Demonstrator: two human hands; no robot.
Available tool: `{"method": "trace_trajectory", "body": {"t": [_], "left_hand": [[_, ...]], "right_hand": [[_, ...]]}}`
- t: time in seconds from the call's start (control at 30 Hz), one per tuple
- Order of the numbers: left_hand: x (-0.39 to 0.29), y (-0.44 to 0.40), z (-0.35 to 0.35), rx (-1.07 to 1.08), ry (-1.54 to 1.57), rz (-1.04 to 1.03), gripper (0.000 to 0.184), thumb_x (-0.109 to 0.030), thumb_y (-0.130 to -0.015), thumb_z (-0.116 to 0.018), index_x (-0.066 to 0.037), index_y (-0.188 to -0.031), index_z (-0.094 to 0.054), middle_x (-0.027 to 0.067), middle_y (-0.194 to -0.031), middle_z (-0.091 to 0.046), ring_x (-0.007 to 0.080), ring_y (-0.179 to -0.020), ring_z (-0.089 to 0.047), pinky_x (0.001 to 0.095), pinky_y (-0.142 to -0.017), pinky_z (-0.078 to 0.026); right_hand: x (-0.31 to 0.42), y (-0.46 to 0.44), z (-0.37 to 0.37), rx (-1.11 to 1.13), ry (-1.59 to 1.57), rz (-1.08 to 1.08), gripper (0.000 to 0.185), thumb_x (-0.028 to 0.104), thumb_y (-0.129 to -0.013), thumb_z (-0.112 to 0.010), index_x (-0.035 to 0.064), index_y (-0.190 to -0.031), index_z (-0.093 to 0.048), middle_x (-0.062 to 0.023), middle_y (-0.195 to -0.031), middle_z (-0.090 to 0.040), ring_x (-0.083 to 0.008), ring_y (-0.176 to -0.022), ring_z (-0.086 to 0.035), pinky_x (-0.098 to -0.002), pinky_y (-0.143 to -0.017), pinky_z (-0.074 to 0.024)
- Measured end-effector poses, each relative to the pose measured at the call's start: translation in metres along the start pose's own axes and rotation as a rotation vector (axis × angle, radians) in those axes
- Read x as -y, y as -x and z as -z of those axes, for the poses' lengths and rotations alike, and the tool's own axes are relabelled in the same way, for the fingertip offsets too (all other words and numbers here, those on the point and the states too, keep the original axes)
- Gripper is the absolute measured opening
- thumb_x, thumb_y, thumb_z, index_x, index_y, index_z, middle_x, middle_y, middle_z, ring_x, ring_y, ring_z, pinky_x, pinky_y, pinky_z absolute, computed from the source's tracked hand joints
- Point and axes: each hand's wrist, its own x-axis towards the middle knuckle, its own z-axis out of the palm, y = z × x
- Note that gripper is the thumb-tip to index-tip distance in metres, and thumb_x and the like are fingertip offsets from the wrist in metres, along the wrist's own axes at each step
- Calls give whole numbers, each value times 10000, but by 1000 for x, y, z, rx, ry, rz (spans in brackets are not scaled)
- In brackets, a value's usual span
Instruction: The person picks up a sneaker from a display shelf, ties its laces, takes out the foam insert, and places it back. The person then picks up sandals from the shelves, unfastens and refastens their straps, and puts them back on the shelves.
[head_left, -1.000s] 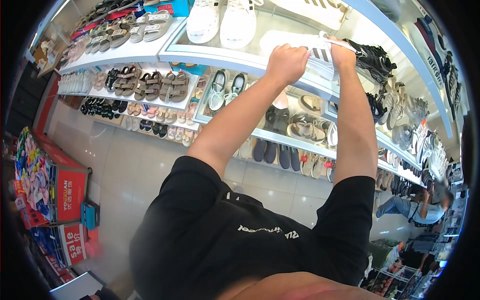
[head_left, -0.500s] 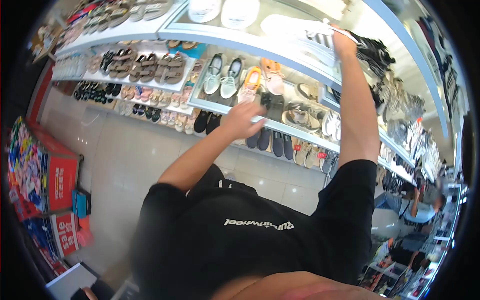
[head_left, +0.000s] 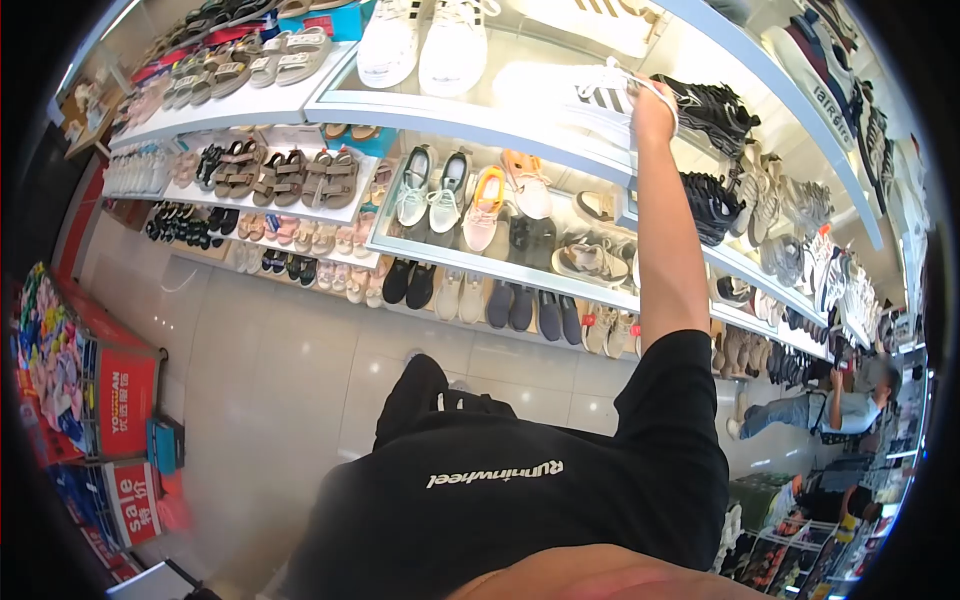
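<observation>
My right hand [head_left: 655,112] reaches up to the top lit shelf, its fingers closed round the collar end of a white sneaker [head_left: 592,92] with dark side stripes. Bright shelf light washes out the sneaker's toe. A pair of white sneakers [head_left: 455,55] stands to its left on the same shelf, and black chunky sneakers [head_left: 712,112] sit just to the right of my hand. My left hand is out of view.
Below are mint-lined grey sneakers [head_left: 447,192], a pink and orange sneaker [head_left: 484,208] and dark slip-ons [head_left: 510,307]. Strappy sandals [head_left: 330,178] fill shelves at left. A red sale bin [head_left: 128,400] stands on the tiled floor. Another person [head_left: 850,410] is at far right.
My left hand, earlier in front of the middle shelf, has left the view. The view has shifted, so my right hand and the white sneaker appear further left and slightly lower.
</observation>
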Motion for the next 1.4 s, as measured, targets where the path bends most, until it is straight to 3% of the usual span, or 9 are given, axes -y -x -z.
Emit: {"method": "trace_trajectory", "body": {"t": [0.2,0.33,0.47,0.6,0.63,0.8,1.07,1.2,1.4], "left_hand": [[-94,10,-20,-26,369,-150,475,-398,-943,-626,-75,-1291,-611,117,-1157,-696,285,-955,-674,459,-798,-502],[-184,26,1,-63,277,-356,471,-414,-949,-614,-81,-1282,-611,110,-1121,-702,269,-915,-683,456,-749,-511],[-211,42,19,-83,294,-389,486,-425,-958,-606,-79,-1300,-597,117,-1125,-693,276,-930,-679,468,-757,-514],[-185,17,26,-74,320,-248,473,-411,-985,-582,-79,-1321,-584,120,-1180,-681,284,-954,-675,488,-795,-514],[-175,13,25,-65,330,-185,477,-415,-988,-576,-74,-1321,-584,121,-1187,-681,286,-959,-674,496,-805,-515],[-132,21,18,33,302,-92,509,-400,-988,-586,-62,-1368,-570,143,-1251,-670,325,-1031,-680,524,-852,-535],[-117,49,12,-114,-403,-713,551,-379,-978,-610,-47,-1412,-545,189,-1318,-640,367,-1135,-664,545,-900,-546],[-144,52,7,-38,497,-164,547,-395,-976,-599,-54,-1401,-545,149,-1292,-653,328,-1093,-669,524,-917,-518],[-132,56,18,-55,493,-147,520,-385,-987,-572,-51,-1385,-545,136,-1269,-659,301,-1064,-665,502,-909,-509]], "right_hand": [[17,48,12,-70,-68,110,410,320,-899,-744,65,-1203,-641,-158,-1051,-716,-250,-969,-680,-351,-879,-518],[22,57,13,-83,-82,67,447,327,-917,-731,79,-1262,-592,-166,-1111,-699,-251,-1000,-673,-351,-899,-513],[31,62,14,-76,-93,13,562,452,-900,-766,65,-1265,-583,-174,-1105,-697,-260,-1000,-669,-353,-911,-509],[33,64,17,-65,-72,22,581,469,-917,-764,27,-1244,-576,-137,-1088,-678,-201,-983,-631,-320,-893,-503],[32,65,18,-77,-71,42,644,496,-866,-800,42,-1269,-583,-206,-1106,-700,-302,-1016,-683,-366,-920,-521],[36,66,18,-109,40,3,695,526,-861,-789,-18,-1234,-571,-246,-1103,-689,-361,-1034,-679,-403,-920,-519],[14,56,13,-128,62,41,670,573,-921,-702,-15,-1212,-566,-204,-1096,-684,-293,-1007,-662,-373,-916,-505],[24,60,16,-86,20,22,665,567,-945,-670,-21,-1237,-557,-214,-1123,-679,-288,-1027,-656,-374,-935,-499],[35,67,22,-48,-62,0,697,555,-919,-707,-46,-1242,-562,-245,-1129,-683,-331,-1065,-673,-392,-946,-506]]}}
